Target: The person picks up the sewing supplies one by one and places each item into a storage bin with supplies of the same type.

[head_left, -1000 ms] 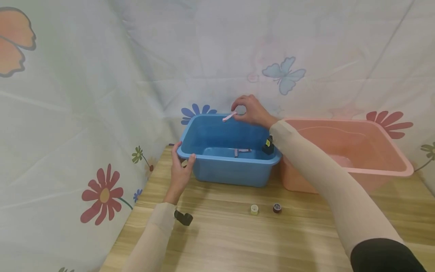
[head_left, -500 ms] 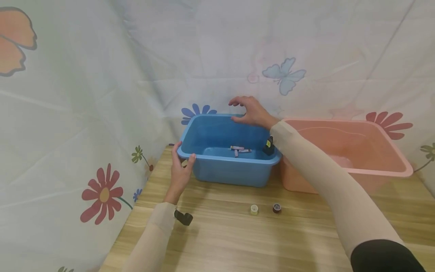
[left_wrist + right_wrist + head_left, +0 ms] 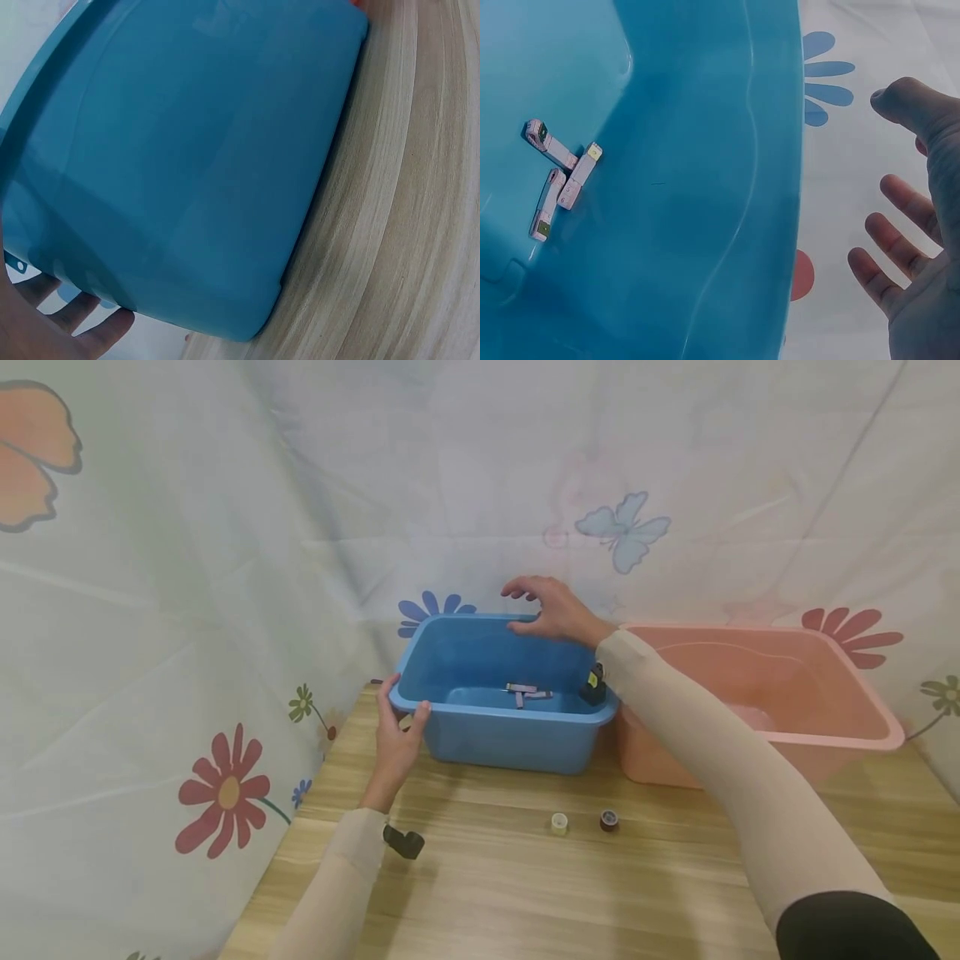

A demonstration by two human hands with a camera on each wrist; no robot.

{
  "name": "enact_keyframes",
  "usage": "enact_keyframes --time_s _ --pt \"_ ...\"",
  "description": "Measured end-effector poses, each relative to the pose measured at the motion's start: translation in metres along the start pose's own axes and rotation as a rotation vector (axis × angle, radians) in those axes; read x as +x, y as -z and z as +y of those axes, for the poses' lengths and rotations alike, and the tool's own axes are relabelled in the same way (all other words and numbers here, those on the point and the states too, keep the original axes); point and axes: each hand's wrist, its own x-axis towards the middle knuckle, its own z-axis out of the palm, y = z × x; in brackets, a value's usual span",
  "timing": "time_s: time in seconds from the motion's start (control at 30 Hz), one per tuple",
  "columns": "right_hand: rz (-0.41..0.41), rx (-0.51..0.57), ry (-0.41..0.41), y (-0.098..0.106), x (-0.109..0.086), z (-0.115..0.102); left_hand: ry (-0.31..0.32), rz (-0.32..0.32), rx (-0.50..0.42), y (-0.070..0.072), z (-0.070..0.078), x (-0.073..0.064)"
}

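A blue plastic tub stands on the wooden table. My left hand grips its front left corner, thumb at the front rim and fingers round the side; in the left wrist view, fingertips lie against the tub's outer wall. Above the far rim hovers my right hand, holding nothing, its thumb and fingers spread apart. On the tub floor, several small flat white strips with printed marks, like folded tape measures, lie close together; their ends are green or yellow.
To the right stands a larger pink tub, partly behind my right forearm. Two small round pieces, one pale yellow and one dark, sit on the table in front of the tubs. A flower-printed curtain hangs behind.
My right hand has let go of one strip, which dropped into the blue tub beside the other two; its fingers have spread. The left hand keeps its hold on the corner.
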Motion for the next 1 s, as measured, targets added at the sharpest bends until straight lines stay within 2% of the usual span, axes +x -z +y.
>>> enact_keyframes --time_s 0.07,0.2,0.3,0.43,1.0 --pt "-0.002 0.001 0.01 0.001 0.0 -0.001 0.011 -0.005 0.002 0.0 0.006 -0.001" --pt "-0.009 0.014 0.024 0.002 -0.001 -0.003 0.013 -0.019 0.018 0.001 0.032 -0.008" --pt "-0.016 0.02 0.027 0.003 -0.002 -0.005 -0.005 -0.012 0.024 0.001 0.025 -0.008" --pt "-0.02 0.024 0.029 0.004 -0.002 -0.005 -0.022 0.009 0.027 0.0 -0.002 -0.001" --pt "-0.056 0.012 0.01 0.01 -0.006 -0.01 -0.04 0.004 0.02 -0.002 -0.003 0.001"
